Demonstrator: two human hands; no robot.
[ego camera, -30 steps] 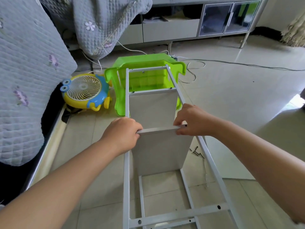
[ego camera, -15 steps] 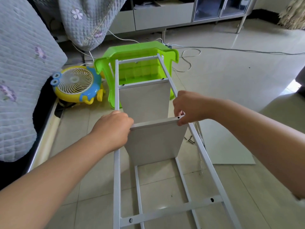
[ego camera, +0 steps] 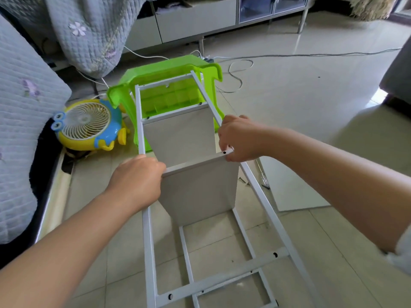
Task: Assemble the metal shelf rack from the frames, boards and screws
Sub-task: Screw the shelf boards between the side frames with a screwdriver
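The white metal rack frame [ego camera: 264,196] lies on its side on the floor, running away from me. Two grey boards stand upright between its side frames: a far board [ego camera: 180,132] and a near board [ego camera: 200,187]. My left hand [ego camera: 138,178] grips the near board's top left corner at the left frame bar. My right hand [ego camera: 238,138] pinches the board's top right corner against the right frame bar, beside a small dark screw hole [ego camera: 224,152]. Loose screws [ego camera: 243,181] lie on the floor to the right of the frame.
A green plastic stool [ego camera: 169,72] lies tipped under the frame's far end. A yellow and blue toy fan [ego camera: 86,125] sits at the left by a quilt-covered bed [ego camera: 22,130]. Another flat board [ego camera: 291,187] lies on the tiles at right. Cables [ego camera: 235,70] trail beyond.
Both hands keep hold of the near board's top corners. The view has shifted, so the frame and board sit slightly differently in the picture; the board barely moves.
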